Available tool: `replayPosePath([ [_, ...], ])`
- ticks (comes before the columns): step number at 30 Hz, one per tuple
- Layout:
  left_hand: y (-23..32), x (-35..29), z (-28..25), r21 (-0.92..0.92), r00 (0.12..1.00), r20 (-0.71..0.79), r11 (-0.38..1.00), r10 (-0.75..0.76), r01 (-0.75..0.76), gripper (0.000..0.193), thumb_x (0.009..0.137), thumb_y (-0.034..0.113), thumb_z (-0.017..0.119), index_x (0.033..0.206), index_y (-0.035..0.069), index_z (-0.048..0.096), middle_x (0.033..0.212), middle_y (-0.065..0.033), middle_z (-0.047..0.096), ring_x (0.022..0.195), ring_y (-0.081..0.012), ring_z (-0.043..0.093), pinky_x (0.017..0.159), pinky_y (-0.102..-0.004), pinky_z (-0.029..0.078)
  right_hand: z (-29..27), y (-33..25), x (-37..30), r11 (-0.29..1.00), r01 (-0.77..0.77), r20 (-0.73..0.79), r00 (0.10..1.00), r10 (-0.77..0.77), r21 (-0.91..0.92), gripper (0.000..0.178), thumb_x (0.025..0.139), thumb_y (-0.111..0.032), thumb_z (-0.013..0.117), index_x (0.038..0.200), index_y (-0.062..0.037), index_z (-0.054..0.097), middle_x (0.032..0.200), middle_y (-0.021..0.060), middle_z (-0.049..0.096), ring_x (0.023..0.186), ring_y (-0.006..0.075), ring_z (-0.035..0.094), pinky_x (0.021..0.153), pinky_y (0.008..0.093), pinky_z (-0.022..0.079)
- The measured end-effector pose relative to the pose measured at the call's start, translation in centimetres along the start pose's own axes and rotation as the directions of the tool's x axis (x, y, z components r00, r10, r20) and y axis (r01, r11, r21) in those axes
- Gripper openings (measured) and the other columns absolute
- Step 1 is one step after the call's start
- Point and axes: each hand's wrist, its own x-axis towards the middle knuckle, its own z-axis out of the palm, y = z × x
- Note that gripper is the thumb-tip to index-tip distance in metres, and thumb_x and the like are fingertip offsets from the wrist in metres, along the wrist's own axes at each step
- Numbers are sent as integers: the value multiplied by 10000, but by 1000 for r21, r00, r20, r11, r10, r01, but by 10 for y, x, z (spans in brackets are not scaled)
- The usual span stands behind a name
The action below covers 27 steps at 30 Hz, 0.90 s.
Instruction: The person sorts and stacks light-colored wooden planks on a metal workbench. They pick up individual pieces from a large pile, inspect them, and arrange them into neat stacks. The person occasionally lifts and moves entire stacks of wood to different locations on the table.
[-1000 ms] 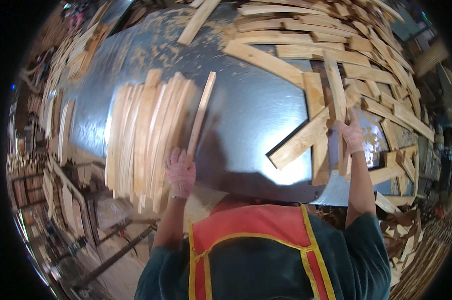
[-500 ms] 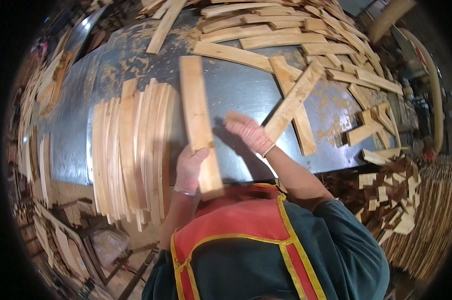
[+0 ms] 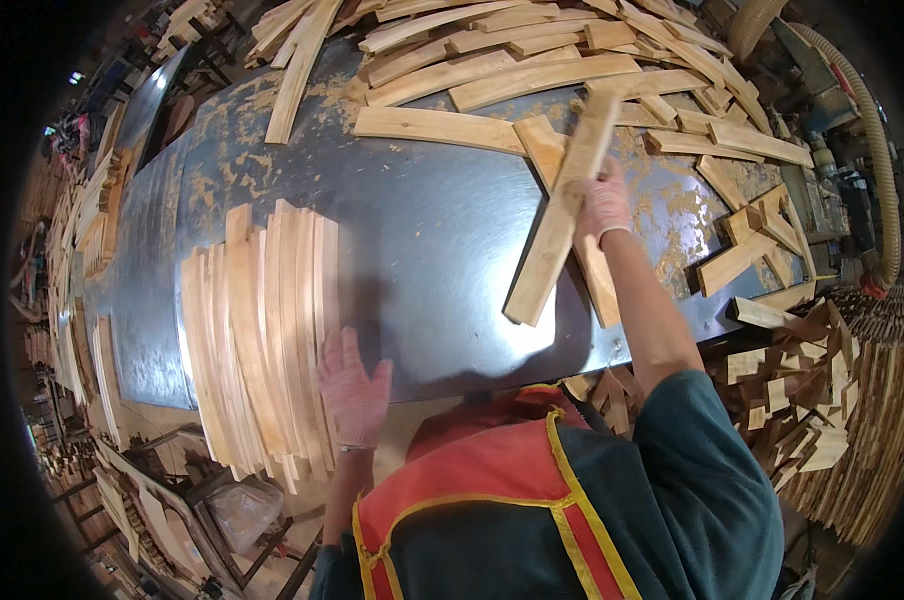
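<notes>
My right hand [image 3: 606,206], in a pale knit glove, grips a flat wooden board [image 3: 557,220] by its right edge. That board slants over another wooden board [image 3: 599,282] on the metal table. Its far end looks blurred. My left hand [image 3: 355,395], gloved too, lies open with fingers apart, holding nothing. It is beside the right end of a row of wooden boards [image 3: 262,345] packed side by side, and its fingertips are close to or touching the last board. The near ends of this row stick out past the table edge.
The metal table [image 3: 432,230] carries patches of sawdust. A heap of loose boards [image 3: 532,75] covers its far side, and short pieces [image 3: 747,250] lie at right. Below them is a pile of offcuts [image 3: 782,395] next to stacked strips [image 3: 867,420]. A ribbed hose [image 3: 877,170] hangs at far right.
My left hand has let go of the board it held upright in front of me and moved to the row. My right hand has reached away and right and taken hold of the slanted board.
</notes>
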Motion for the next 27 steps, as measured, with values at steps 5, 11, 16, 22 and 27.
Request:
replayPosePath([
  [5,89,54,36,-274,994,14,956,111,-103,859,878,455,785,1572,73,454,1606,-177,466,1498,-365,417,1232,-515,341,3,10,5,770,265,217,962,-168,-580,580,887,-282,761,1385,-47,577,1166,251,713,1091,357,699,970,435,548],
  [11,195,100,25,-391,942,328,898,-66,199,957,843,502,816,1586,50,417,1601,-205,463,1462,-388,464,1187,-482,410,-53,25,1,411,239,268,963,14,-880,550,853,-341,739,1298,-42,613,1161,267,706,1064,402,694,971,483,535],
  [16,197,94,75,-524,971,185,821,-151,227,1024,893,582,761,1639,32,323,1624,-209,429,1465,-397,462,1206,-498,390,-9,71,-49,892,-66,516,795,318,-448,711,895,-57,772,1552,-5,507,1201,89,720,991,175,652,912,315,542],
  [22,152,80,69,-686,899,165,608,-405,400,1032,901,598,772,1652,59,315,1618,-248,431,1472,-444,453,1200,-493,405,40,6,5,967,-152,874,416,252,-206,566,941,-136,780,1464,2,615,1257,57,744,1129,186,688,1041,329,539],
  [27,188,69,51,-339,970,111,909,-218,243,1096,804,557,844,1652,120,305,1649,-200,372,1476,-433,430,1176,-520,409,40,7,126,-249,689,732,636,-243,-681,824,795,-432,798,1495,-83,539,1269,231,698,1204,387,666,1054,427,541],
])
